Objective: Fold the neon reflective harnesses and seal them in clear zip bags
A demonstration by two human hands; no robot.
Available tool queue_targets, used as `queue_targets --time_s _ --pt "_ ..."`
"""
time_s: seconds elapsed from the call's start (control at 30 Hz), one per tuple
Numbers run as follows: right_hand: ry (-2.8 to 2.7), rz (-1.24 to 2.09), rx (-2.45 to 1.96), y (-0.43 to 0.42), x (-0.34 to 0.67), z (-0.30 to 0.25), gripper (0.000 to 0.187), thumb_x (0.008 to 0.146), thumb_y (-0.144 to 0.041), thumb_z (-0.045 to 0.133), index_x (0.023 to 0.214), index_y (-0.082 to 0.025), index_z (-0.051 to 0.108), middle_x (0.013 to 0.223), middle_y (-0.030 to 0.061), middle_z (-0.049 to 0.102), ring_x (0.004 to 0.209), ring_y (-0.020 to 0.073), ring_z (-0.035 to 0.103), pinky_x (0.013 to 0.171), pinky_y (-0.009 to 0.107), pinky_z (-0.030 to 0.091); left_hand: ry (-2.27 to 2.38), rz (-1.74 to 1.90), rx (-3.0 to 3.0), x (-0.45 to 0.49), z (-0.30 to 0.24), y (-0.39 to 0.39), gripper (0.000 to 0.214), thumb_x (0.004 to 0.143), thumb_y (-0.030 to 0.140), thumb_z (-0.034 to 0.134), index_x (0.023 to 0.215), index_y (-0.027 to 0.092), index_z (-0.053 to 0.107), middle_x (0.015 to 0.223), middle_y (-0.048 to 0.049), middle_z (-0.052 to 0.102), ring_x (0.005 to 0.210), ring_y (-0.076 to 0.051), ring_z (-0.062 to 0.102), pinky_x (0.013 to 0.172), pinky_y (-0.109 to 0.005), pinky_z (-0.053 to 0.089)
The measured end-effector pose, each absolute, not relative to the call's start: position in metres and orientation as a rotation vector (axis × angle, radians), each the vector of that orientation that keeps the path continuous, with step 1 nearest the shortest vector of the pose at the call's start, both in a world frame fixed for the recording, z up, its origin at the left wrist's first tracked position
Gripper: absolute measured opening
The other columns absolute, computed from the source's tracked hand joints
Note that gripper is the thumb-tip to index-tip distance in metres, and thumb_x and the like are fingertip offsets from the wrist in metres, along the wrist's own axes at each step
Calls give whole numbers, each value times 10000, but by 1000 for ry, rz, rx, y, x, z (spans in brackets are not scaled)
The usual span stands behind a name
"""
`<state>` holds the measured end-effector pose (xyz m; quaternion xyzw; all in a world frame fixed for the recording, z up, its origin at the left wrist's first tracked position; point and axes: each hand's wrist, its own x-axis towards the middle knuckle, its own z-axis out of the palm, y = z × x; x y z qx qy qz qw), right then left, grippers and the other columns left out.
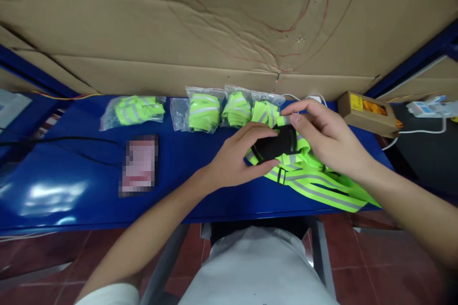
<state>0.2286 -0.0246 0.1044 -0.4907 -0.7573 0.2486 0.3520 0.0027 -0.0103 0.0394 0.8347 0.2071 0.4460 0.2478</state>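
Observation:
My left hand (238, 157) is closed around a black folded band (272, 145), its thumb below and fingers above. Close on the right, my right hand (327, 138) has thumb and index finger curled together at the band's upper edge, on a bit of neon-yellow reflective strap (285, 119). More of this yellow and grey webbing (318, 183) spreads loosely over the table under both hands, with a black slide buckle (281, 176) on it. The parts of the webbing behind my right hand are hidden.
Several clear bags with rolled yellow straps (203, 112) line the back of the blue table (186, 200). A phone (139, 166) with a blurred screen lies left, near a black cable (71, 139). An open cardboard box (368, 113) stands back right. A cardboard wall (200, 19) rises behind.

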Motion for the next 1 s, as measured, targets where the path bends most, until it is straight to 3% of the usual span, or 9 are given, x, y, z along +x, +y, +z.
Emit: queue_targets --time_s 0.1,0.2,0.4,0.57,0.7,0.8,0.9,1.0 --pt "-2217 560 -1243 -20 229 93 434 1017 -501 591 1378 -262 559 1181 63 699 980 235 693 823 362 570 640 1292 2123 1 21 -3 309 903 278 702 1186 202 603 1159 -93 679 1076 -232 663 939 -362 528" --pt "-2402 507 -1205 -17 227 79 594 973 -525 655 1478 -263 481 1422 112 611 1276 310 623 1064 472 524 737 1312 2064 -1 5 2 288 826 213 691 1103 205 615 1127 -86 658 1042 -226 658 910 -352 525" --pt "-2594 364 -1142 -8 220 76 613 1011 -489 606 1539 -234 430 1575 185 457 1480 366 443 1180 592 422 752 1338 1990 2 1 2 272 737 168 683 998 207 618 1085 -78 625 1015 -226 656 904 -361 532" --pt "-2659 674 -962 -13 228 83 652 952 -464 707 1507 -238 451 1411 153 629 1294 311 638 1049 483 571 777 1233 1946 2 14 -24 249 732 188 721 962 212 632 1017 -55 635 914 -205 666 822 -324 539" --pt "-2685 554 -981 -51 231 94 652 914 -424 741 1472 -204 484 1363 157 664 1256 310 668 1010 432 605 836 1149 2106 -2 28 -65 296 737 197 756 1004 224 633 1047 -56 647 904 -197 684 786 -300 561" --pt "-2731 434 -1001 -76 237 105 662 891 -453 752 1463 -230 501 1285 130 705 1148 313 721 918 434 646 853 1116 2429 -12 35 -86 356 824 285 737 1160 241 630 1093 -85 675 906 -229 698 788 -345 586" --pt "-2654 343 -1087 -80 261 116 647 872 -451 771 1448 -297 521 1248 95 723 1066 309 747 845 440 661 911 988 2460 -33 39 -93 505 930 306 685 1408 270 525 1148 -85 686 966 -212 711 824 -312 598" --pt "-2271 170 -1299 -66 306 122 640 840 -495 787 1427 -360 570 1293 104 712 1061 346 738 863 499 626 1167 1018 2269 -70 37 -94 543 938 298 687 1450 309 504 1154 -47 690 978 -189 705 835 -273 584"
